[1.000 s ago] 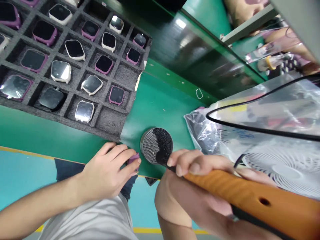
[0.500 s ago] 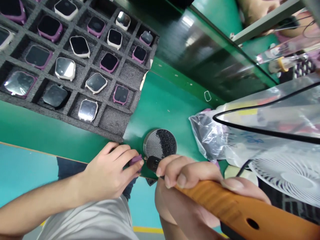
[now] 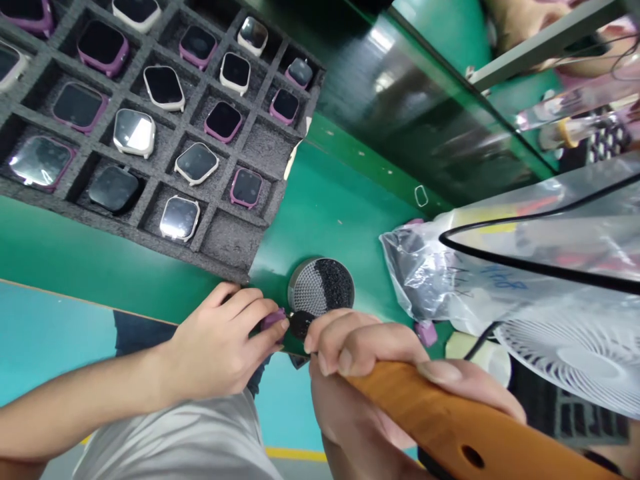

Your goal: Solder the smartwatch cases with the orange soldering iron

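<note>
My left hand (image 3: 215,340) is shut on a small purple watch case (image 3: 273,319), mostly hidden by the fingers. My right hand (image 3: 375,357) grips the orange handle of what looks like a soldering iron (image 3: 450,413). Its black tip (image 3: 300,324) sits right beside the purple case, and I cannot tell if they touch. Just above both hands, a round metal tip-cleaning tin (image 3: 321,287) rests on the green bench mat (image 3: 330,213), holding a black sponge and a metal mesh.
A dark foam tray (image 3: 260,137) holds several purple, white and black smartwatches in its cells. To the right lie a clear plastic bag (image 3: 425,273), a black cable (image 3: 525,263), a small purple piece (image 3: 426,333), a cream tape roll (image 3: 480,357) and a white fan (image 3: 570,353).
The black tip has moved left, off the round tin, to beside the purple case. My right hand moved with it, and the view has shifted slightly.
</note>
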### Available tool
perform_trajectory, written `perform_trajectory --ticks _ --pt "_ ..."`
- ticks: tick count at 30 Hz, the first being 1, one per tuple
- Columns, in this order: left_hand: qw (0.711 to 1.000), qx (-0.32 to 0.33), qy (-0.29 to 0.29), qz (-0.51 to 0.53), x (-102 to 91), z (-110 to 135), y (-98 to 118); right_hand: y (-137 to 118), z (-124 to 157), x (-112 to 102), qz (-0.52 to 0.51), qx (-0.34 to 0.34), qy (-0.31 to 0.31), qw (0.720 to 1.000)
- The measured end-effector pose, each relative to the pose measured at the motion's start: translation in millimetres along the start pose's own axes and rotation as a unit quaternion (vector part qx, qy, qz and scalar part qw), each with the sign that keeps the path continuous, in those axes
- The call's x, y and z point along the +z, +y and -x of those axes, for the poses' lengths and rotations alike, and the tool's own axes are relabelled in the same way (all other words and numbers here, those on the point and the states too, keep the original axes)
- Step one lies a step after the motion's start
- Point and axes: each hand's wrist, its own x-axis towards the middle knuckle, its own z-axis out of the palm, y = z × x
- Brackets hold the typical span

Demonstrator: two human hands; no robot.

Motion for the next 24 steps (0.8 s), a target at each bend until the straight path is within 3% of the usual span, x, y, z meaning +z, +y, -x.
perform_trajectory --ticks 12,15,19,24 --pt "1.000 0.004 -0.006 -0.010 -0.6 0.2 -0.9 3.3 4.5 -8.5 -0.022 0.037 -0.038 0.998" --pt "0.999 0.012 -0.034 -0.025 -2.9 2.9 -2.1 -0.8 -1.1 -14.5 -0.031 0.035 -0.024 0.999" --pt "0.996 0.037 -0.077 -0.026 -6.8 5.0 -4.2 -3.3 -14.0 -25.9 -0.021 0.033 0.050 0.998" --pt "0.998 0.007 -0.050 -0.034 -5.6 2.0 -2.1 8.3 -20.4 -32.4 -0.024 0.019 0.063 0.998"
